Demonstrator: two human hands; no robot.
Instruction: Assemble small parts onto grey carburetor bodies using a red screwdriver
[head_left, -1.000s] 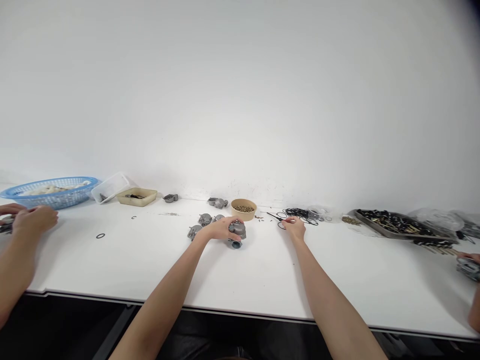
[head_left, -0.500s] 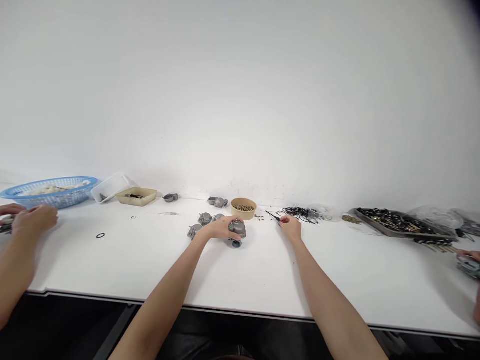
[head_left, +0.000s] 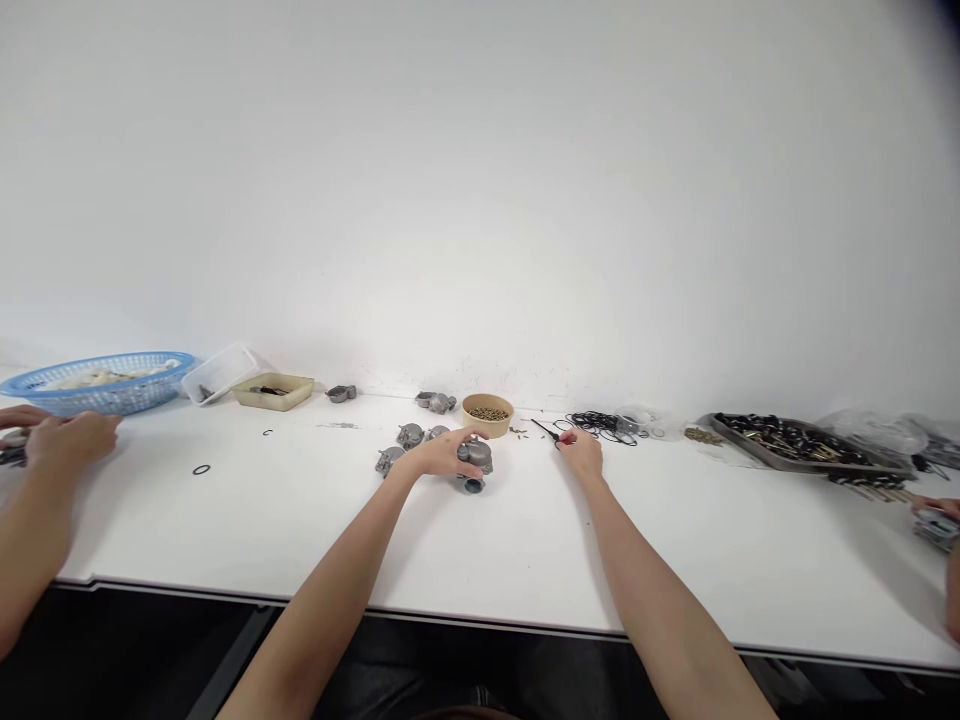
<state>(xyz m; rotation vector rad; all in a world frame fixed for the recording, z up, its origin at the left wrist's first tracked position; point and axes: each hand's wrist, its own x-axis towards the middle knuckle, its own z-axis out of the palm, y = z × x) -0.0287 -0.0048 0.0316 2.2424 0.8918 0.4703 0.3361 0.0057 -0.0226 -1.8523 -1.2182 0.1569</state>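
My left hand (head_left: 448, 454) has its fingers wrapped round a grey metal part (head_left: 478, 460), which stands on the white table. Between the fingers of my right hand (head_left: 580, 452) is a thin black tool (head_left: 546, 431), its tip pointing up and left. Several similar grey parts (head_left: 410, 436) sit just behind and left of my left hand. Behind the held part, a tan bowl (head_left: 487, 424) contains small brass pieces, with a few more lying loose beside it. Black rings (head_left: 600, 425) lie in a tangle behind my right hand.
A blue basket (head_left: 135, 398), a clear tub (head_left: 225, 374) and a cream tray (head_left: 274, 392) stand at the left. A dark tray (head_left: 780, 462) of black and brass pieces is at the right. Other people's hands (head_left: 71, 440) work at both edges.
My two hands stay almost in the same place, still on the grey part and the black tool. The hand at the left edge has shifted slightly.
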